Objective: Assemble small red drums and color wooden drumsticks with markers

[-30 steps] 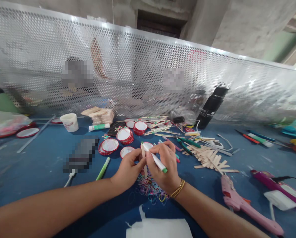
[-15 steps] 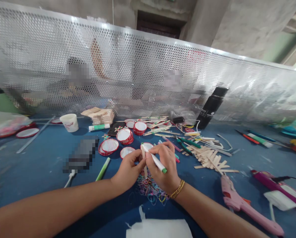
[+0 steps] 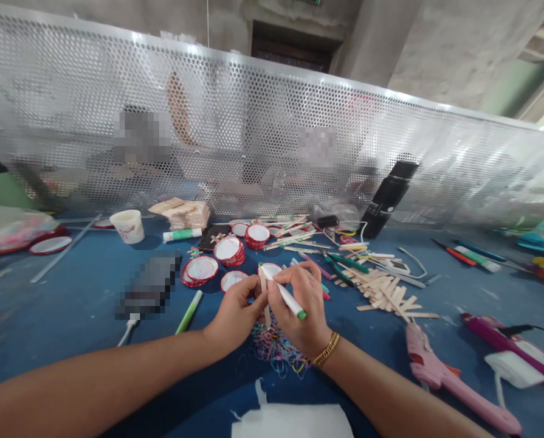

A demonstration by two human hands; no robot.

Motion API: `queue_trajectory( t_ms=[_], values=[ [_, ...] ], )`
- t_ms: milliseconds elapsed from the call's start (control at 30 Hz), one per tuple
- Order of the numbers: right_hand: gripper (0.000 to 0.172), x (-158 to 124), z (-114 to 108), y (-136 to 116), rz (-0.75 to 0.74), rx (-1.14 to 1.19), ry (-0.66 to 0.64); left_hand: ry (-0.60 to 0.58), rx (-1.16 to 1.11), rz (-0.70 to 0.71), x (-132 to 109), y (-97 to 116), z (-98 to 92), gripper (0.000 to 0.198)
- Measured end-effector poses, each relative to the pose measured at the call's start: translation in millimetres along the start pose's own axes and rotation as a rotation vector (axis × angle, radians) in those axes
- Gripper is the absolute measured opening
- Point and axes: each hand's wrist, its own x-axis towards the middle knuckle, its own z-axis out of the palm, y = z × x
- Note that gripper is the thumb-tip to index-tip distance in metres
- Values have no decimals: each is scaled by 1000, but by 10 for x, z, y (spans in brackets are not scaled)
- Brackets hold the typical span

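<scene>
Between the thumb and fingers of my left hand [image 3: 233,310] a wooden craft stick [image 3: 267,313] stands nearly upright, its upper end marked green. My right hand [image 3: 304,304] grips a white marker [image 3: 291,298] with a green end, its front end close to the stick; the tip itself is hidden by my fingers. Beneath both hands lies a tangle of coloured elastic bands [image 3: 278,350]. Just beyond them are white discs with red rims, one of them a single disc [image 3: 233,280]. A green marker [image 3: 189,311] rests left of my left hand.
Loose craft sticks [image 3: 385,292] and green-handled pliers [image 3: 344,261] lie to the right. A pink glue gun [image 3: 454,380] is near my right forearm. Left are a phone [image 3: 151,283] on a cable and a paper cup [image 3: 128,227]. A perforated metal screen [image 3: 272,121] closes the back; a black bottle [image 3: 389,198] leans there.
</scene>
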Motion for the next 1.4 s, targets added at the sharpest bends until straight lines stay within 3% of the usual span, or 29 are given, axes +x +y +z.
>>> queue_trajectory(
  t_ms=[1400],
  values=[
    [6, -9, 3, 6, 2, 17, -10, -13, 6, 4, 4, 12, 13, 36]
  ],
)
